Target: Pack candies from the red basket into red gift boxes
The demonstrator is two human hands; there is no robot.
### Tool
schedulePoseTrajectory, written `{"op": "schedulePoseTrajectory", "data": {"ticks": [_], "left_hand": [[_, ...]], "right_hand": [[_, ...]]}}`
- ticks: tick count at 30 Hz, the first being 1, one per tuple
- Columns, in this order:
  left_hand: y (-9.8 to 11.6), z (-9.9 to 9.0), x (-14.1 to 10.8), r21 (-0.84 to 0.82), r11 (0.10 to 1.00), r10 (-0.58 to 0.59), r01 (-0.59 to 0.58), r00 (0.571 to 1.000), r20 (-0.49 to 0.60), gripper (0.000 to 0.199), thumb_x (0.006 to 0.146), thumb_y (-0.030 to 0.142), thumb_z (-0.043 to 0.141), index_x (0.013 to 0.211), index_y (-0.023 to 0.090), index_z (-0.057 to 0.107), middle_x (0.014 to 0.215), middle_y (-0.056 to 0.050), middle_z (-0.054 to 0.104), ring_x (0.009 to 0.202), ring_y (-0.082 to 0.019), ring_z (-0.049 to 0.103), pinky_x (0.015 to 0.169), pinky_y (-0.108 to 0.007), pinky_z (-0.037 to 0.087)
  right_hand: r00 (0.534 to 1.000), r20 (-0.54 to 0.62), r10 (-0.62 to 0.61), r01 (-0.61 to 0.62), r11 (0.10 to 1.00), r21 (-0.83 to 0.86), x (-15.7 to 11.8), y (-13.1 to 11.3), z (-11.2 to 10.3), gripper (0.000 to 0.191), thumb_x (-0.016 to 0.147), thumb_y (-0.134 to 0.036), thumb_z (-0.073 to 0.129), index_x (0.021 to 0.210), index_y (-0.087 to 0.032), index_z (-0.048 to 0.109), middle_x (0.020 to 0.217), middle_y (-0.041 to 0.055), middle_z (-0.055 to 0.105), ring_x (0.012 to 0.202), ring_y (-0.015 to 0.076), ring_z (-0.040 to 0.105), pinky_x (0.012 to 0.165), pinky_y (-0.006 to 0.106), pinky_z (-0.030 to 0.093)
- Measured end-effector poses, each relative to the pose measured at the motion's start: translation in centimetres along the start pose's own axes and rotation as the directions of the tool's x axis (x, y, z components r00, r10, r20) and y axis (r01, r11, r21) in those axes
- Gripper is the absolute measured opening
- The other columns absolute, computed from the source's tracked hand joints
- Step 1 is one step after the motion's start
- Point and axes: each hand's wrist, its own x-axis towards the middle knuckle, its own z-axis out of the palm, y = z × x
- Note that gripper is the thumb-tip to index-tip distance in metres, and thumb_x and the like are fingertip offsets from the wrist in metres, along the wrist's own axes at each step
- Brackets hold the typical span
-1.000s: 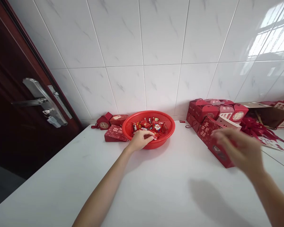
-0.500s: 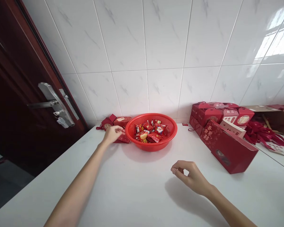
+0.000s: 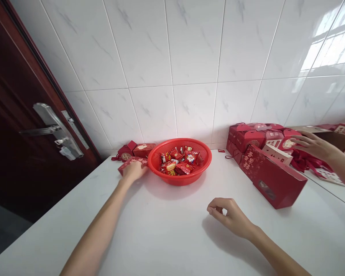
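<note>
My left hand [image 3: 133,171] is closed on a red box [image 3: 142,160] with a light pattern, left of the basket; its fingertips are partly hidden. A red plastic basket [image 3: 179,181] by the wall holds several red-wrapped sweets [image 3: 180,161]. My right hand [image 3: 231,217] hovers over the white table front and right of the basket, its fingers curled and the thumb against the fingertips, with nothing visible in them.
Behind my left hand lie small red boxes [image 3: 145,150]. Stacked red gift boxes [image 3: 247,140] and a larger red box [image 3: 271,178] stand right on the white table [image 3: 172,234]. Another person's hand [image 3: 316,145] reaches over dark red ribbons [image 3: 303,161]. A dark door [image 3: 14,115] is left.
My left hand has come down onto the red box and closed on it; the box has shifted left and tilted. Another person's hand has appeared at right. My right hand stays nearly still.
</note>
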Motion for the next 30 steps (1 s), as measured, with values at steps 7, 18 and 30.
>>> {"op": "schedulePoseTrajectory", "data": {"ticks": [7, 18, 30], "left_hand": [[0.5, -7.8, -4.4, -0.103, 0.994, -0.044, 0.023, 0.976, -0.215, 0.035, 0.087, 0.032, 0.045, 0.053, 0.025, 0.049, 0.06, -0.005, 0.056, 0.063, -0.018, 0.042, 0.061, -0.029, 0.033], [9.1, -5.7, -11.8, -0.442, 0.814, 0.292, -0.377, 0.923, -0.249, 0.028, 0.069, 0.03, 0.05, 0.044, 0.021, 0.042, 0.045, 0.004, 0.043, 0.049, -0.012, 0.039, 0.055, -0.028, 0.03], [8.0, -1.3, -10.8, -0.737, 0.47, 0.444, -0.486, 0.852, -0.278, 0.021, 0.082, 0.036, 0.065, 0.095, 0.024, 0.076, 0.108, -0.007, 0.07, 0.108, -0.025, 0.063, 0.1, -0.037, 0.047]], "right_hand": [[0.999, 0.009, -0.034, 0.033, 0.998, 0.046, 0.6, -0.5, 1.3, 0.022, 0.094, -0.029, 0.048, 0.086, -0.02, 0.067, 0.08, 0.0027, 0.07, 0.064, 0.0135, 0.055, 0.06, 0.026, 0.044], [0.944, -0.25, -0.216, 0.239, 0.969, 0.067, 6.5, -10.0, 1.7, 0.028, 0.087, -0.042, 0.065, 0.103, -0.02, 0.064, 0.091, 0.0051, 0.07, 0.057, 0.0121, 0.052, 0.057, 0.026, 0.044], [0.899, -0.425, -0.109, 0.215, 0.954, 0.21, 7.3, -7.2, 0.6, 0.041, 0.096, -0.051, 0.048, 0.087, -0.019, 0.072, 0.077, 0.0035, 0.068, 0.069, 0.0172, 0.054, 0.065, 0.029, 0.042]]}}
